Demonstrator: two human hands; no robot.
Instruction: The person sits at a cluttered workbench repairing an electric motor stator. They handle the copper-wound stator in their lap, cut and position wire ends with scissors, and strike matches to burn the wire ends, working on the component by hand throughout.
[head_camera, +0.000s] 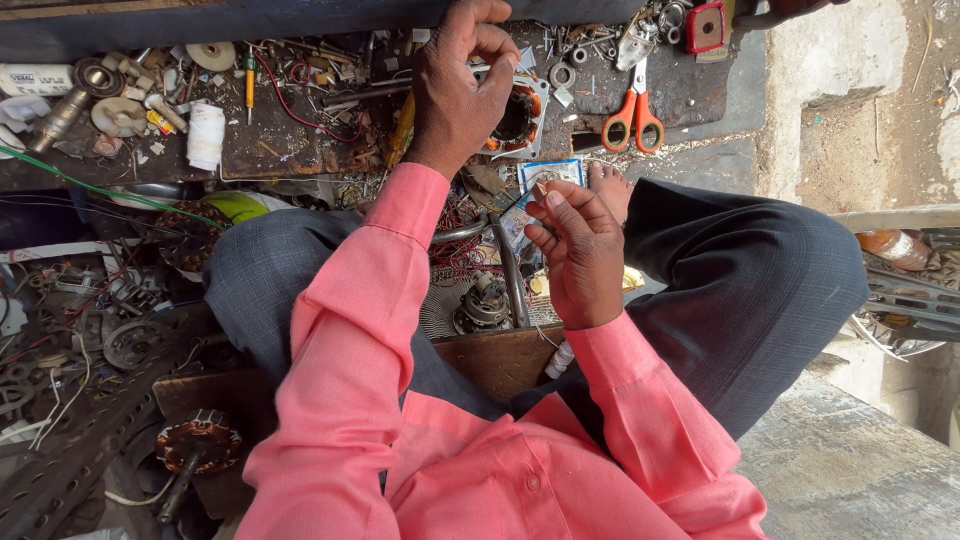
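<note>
Left hand (462, 85) is closed over the stator (520, 115) ahead on the worktop (290, 140); right hand (580, 250), nearer the body, pinches thin wire (515, 203).

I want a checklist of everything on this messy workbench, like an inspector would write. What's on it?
Surface: dark, worn workbench, crowded with parts.
Job's things: motor stator with copper winding, by the left hand; a thin wire piece pinched in the right fingers.
Clutter: orange-handled scissors, white thread spool, washers, screws, a red box.
Hands: left hand reaches to the stator, fingers curled; right hand is raised over the lap.
Cables: red wire on the bench, green wire at the side.
Surroundings: rotor, perforated metal strips, concrete floor.
</note>
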